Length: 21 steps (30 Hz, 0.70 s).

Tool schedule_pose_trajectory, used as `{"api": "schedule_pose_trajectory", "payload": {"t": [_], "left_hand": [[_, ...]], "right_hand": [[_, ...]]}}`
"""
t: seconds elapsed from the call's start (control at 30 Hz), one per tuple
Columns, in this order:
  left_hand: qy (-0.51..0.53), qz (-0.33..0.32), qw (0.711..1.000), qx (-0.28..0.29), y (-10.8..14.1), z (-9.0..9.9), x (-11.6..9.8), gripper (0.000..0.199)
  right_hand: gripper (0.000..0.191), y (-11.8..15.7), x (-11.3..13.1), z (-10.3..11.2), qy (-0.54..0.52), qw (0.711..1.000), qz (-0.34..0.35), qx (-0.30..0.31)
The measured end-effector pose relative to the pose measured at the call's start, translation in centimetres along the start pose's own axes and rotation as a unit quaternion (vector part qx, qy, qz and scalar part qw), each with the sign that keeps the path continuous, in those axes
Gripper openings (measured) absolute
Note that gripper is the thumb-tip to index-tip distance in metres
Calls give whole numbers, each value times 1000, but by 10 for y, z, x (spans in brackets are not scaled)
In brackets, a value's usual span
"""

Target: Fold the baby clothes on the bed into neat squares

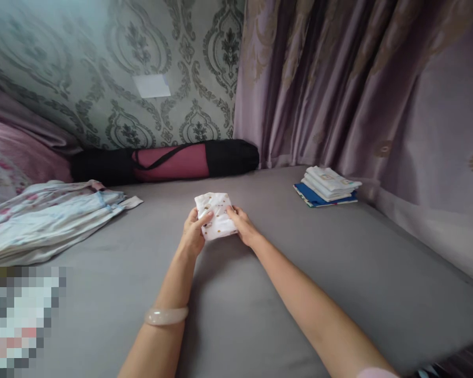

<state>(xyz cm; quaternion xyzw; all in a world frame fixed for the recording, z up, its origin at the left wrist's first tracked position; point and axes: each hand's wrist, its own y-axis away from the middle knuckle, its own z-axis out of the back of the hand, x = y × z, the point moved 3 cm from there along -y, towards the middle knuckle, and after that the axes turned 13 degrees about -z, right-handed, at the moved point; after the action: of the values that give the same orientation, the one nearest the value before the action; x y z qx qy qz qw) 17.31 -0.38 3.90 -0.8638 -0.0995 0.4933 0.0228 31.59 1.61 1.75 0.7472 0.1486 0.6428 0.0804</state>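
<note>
Between my hands is a folded white cloth (216, 218) with small brown and dark prints, held just above the grey bed sheet. My left hand (195, 229) grips its left edge, thumb on top and fingers hidden beneath. At the right edge, my right hand (242, 224) pinches it in the same way, thumb over the top. A pale bangle (166, 316) circles my left wrist. To the right, a stack of folded white cloths (329, 181) rests on a blue folded cloth (307, 195).
Loose, rumpled clothes (43, 215) lie on the left of the grey bed (299, 294). A long black and maroon bag (173, 161) runs along the patterned wall (189, 68). Purple curtains (311, 89) hang at the right. The lower left corner is pixelated.
</note>
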Motion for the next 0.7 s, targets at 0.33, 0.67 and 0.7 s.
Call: {"api": "schedule_pose_trajectory", "payload": {"t": [0.33, 0.67, 0.7], "left_hand": [[26, 77, 994, -73, -4, 9, 14, 40], [-158, 164, 973, 33, 8, 10, 27, 12], [-162, 162, 973, 32, 8, 11, 27, 11]], "right_hand": [[11, 3, 5, 3, -98, 988, -101, 65], [11, 46, 3, 133, -6, 991, -119, -54], [10, 51, 5, 153, -1, 989, -127, -76]]}}
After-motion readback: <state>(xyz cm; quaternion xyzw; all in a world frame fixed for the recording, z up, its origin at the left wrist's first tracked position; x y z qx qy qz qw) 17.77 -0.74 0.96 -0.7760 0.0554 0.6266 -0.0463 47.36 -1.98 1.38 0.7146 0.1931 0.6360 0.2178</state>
